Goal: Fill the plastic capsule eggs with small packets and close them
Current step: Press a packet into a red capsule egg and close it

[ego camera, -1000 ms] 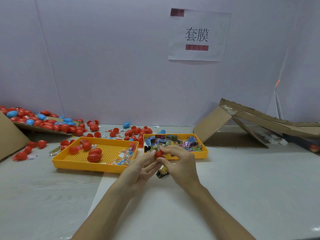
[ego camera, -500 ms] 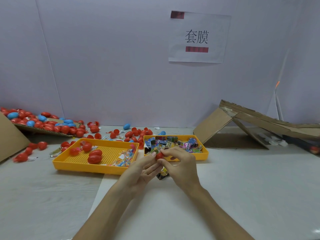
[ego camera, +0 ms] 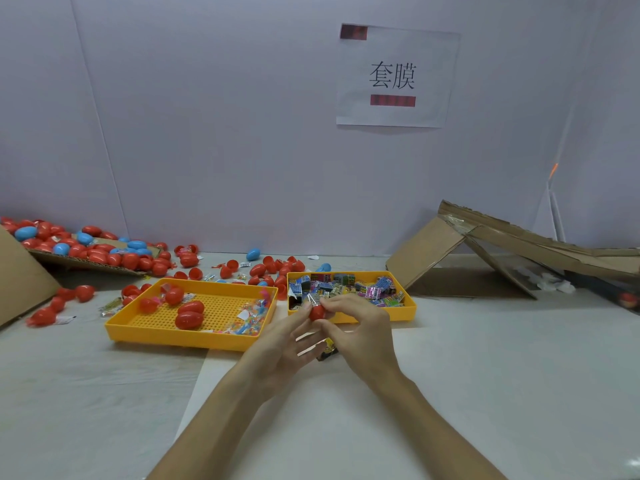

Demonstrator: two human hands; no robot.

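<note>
Before the packet tray (ego camera: 401, 313), egg (ego camera: 317, 313): pinched between both hands, axis hidden by fingers.
Left hand (ego camera: 277, 344): fingertips grip egg.
Right hand (ego camera: 363, 334): curled on egg.
Around: egg tray (ego camera: 156, 336) left, loose packet (ego camera: 327, 353) beneath.

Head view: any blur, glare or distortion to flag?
Head view: light soft and even; loose red eggs at far left edge smear; wall seam tilts, likely wide-angle distortion; small glare on the table, bottom right; capsule egg held mid-frame is sharp.

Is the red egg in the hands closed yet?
Apparently not: a striped packet pokes from the top of the red egg, pinched between left hand and right hand.
</note>
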